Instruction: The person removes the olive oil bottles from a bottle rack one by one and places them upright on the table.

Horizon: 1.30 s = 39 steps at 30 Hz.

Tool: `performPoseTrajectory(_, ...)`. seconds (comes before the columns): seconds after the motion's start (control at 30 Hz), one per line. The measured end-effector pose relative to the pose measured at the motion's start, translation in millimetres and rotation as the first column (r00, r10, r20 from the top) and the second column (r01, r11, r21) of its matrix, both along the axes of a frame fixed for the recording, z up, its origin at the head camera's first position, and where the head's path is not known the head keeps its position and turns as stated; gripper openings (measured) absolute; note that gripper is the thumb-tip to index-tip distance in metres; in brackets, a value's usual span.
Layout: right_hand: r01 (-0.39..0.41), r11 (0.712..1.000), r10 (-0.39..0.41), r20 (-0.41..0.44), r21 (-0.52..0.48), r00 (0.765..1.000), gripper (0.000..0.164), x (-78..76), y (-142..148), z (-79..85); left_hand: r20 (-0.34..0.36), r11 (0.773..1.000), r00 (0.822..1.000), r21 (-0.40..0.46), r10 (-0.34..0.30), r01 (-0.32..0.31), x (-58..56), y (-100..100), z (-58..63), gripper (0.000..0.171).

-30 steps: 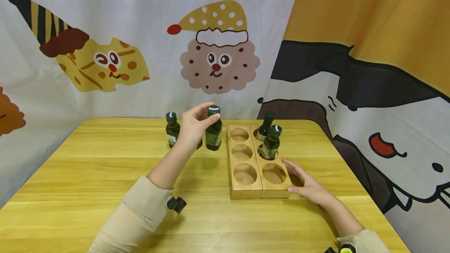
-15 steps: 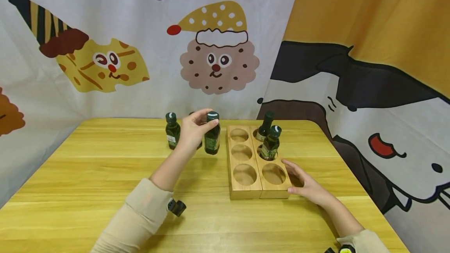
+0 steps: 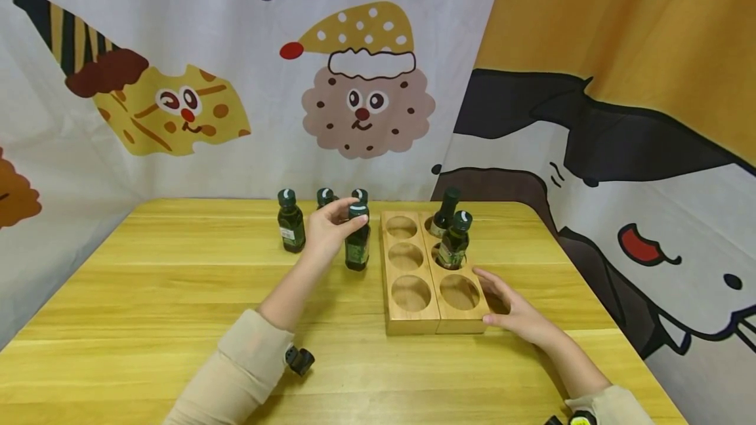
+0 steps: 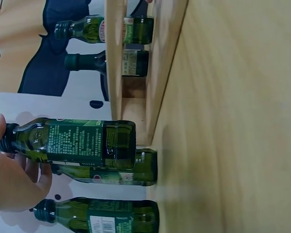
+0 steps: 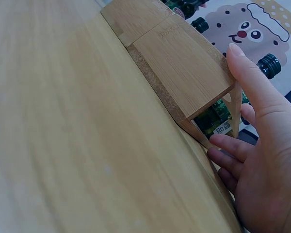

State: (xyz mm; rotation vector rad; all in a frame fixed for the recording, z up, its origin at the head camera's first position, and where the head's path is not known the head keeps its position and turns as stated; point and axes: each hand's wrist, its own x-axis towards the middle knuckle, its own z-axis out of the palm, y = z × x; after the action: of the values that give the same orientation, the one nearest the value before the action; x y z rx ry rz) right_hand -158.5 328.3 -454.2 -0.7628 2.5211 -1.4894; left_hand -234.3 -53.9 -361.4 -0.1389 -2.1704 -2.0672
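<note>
My left hand [image 3: 328, 227] pinches the cap and neck of a dark green glass bottle [image 3: 357, 251], held upright left of the wooden rack [image 3: 413, 323]. In the left wrist view the bottle's [image 4: 80, 143] base sits off the table. The rack has two columns of round holes; the right column's back and middle holes each hold a bottle, the back one [image 3: 444, 214] with a slimmer neck than the middle one [image 3: 453, 244]. My right hand [image 3: 522, 313] rests against the rack's right side, thumb at the near corner, fingers loosely bent, a gap at the palm.
A green bottle [image 3: 291, 225] stands at the left. Two more stand behind my left hand: one capped bottle [image 3: 325, 197] mostly covered by it, another [image 3: 360, 195] behind the held bottle. A cartoon-printed curtain [image 3: 207, 176] hangs at the table's [image 3: 177, 320] far edge.
My left hand has lowered the bottle and brought it nearer, bringing the caps of two bottles behind into view. My right hand and the rack have stayed still.
</note>
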Motion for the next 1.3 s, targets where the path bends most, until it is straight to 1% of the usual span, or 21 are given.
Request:
performPoseTrajectory(0.13,-0.006,1.0,0.006,0.0,-0.004,1.0,0.081,-0.6,1,-0.6,0.02,1.0,1.0,0.011,0.0,0.0,0.9,1,-5.1,0.037)
performPoseTrajectory(0.33,-0.005,1.0,0.005,-0.001,-0.006,1.0,0.081,-0.7,1,-1.6,0.023,0.999,1.0,0.035,-0.005,0.004,1.0,2,-12.0,0.037)
performPoseTrajectory(0.57,-0.005,1.0,0.005,0.003,-0.01,1.0,0.081,-0.9,1,-2.1,0.028,0.998,0.999,0.063,-0.024,0.022,1.2,3,-18.7,0.036)
performPoseTrajectory(0.87,-0.01,1.0,0.01,-0.001,-0.008,1.0,0.081,-0.7,1,-0.7,0.037,0.998,0.999,0.058,-0.034,0.032,1.7,3,-25.0,0.038)
performPoseTrajectory(1.0,-0.008,1.0,0.008,0.004,-0.008,1.0,0.08,-0.4,1,-0.3,0.036,0.998,0.999,0.055,-0.037,0.035,1.5,3,-24.7,0.039)
performPoseTrajectory(1.13,-0.007,1.0,0.007,0.004,-0.008,1.0,0.08,-0.6,1,-1.0,0.04,0.998,0.998,0.042,-0.038,0.037,1.7,3,-21.6,0.04)
performPoseTrajectory(1.2,-0.006,1.0,0.006,0.002,-0.006,1.0,0.08,-0.9,1,-1.5,0.034,0.998,0.998,0.036,-0.045,0.044,2.6,3,-17.9,0.041)
performPoseTrajectory(1.3,-0.003,1.0,0.003,0.0,0.0,1.0,0.08,-0.7,2,-1.7,-0.008,0.997,0.998,0.036,-0.063,0.063,4.4,4,-9.8,0.044)
